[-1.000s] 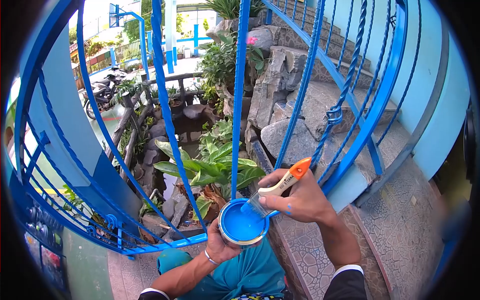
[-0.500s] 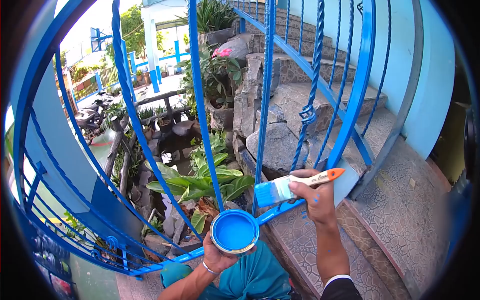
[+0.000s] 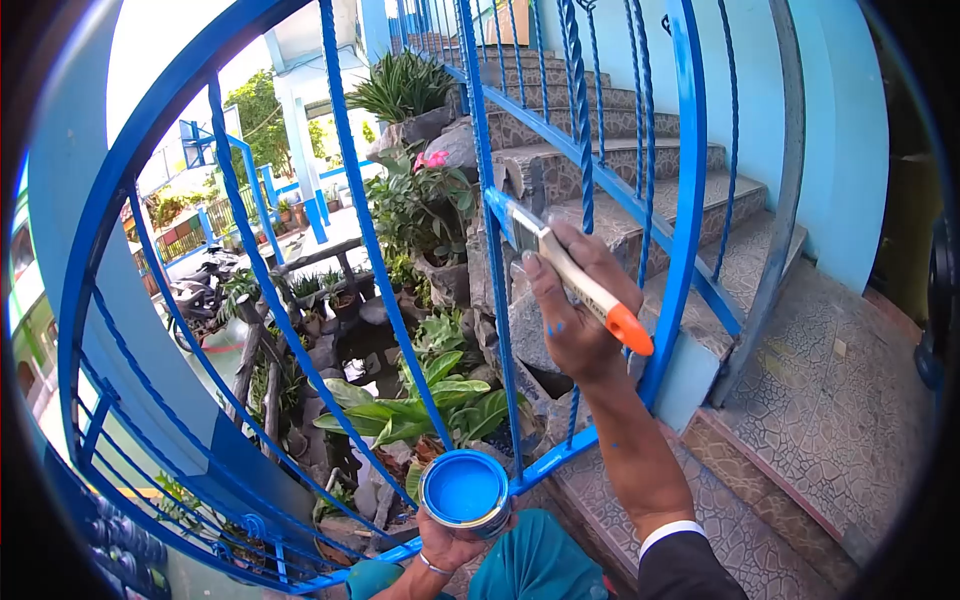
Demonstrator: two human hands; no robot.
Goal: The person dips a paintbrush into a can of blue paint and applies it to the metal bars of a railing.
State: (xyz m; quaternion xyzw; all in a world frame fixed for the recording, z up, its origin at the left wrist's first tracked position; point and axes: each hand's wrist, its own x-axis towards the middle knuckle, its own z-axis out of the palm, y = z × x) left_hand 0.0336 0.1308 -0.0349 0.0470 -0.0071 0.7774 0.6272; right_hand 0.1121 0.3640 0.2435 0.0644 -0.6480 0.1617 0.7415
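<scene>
My right hand [image 3: 580, 310] grips a paintbrush [image 3: 572, 270] by its pale wooden handle with an orange tip. Blue paint coats the bristles, which touch an upright bar [image 3: 482, 130] of the blue metal railing. Low in front of me, my left hand [image 3: 450, 545] holds an open paint can [image 3: 465, 488] from below and the side. Bright blue paint shows inside the can, and some is smeared on its rim. Blue specks mark my right hand and forearm.
Curved blue railing bars surround the work area. Behind them are a rocky planter with leafy plants [image 3: 430, 395] and a large grey stone. Tiled steps [image 3: 650, 250] climb at the right beside a light blue wall [image 3: 840, 160]. A motorcycle [image 3: 205, 285] stands at the left.
My right hand has moved up and forward, bringing the brush from above the can's right side to the railing bar. The left hand still holds the can; the view has shifted slightly.
</scene>
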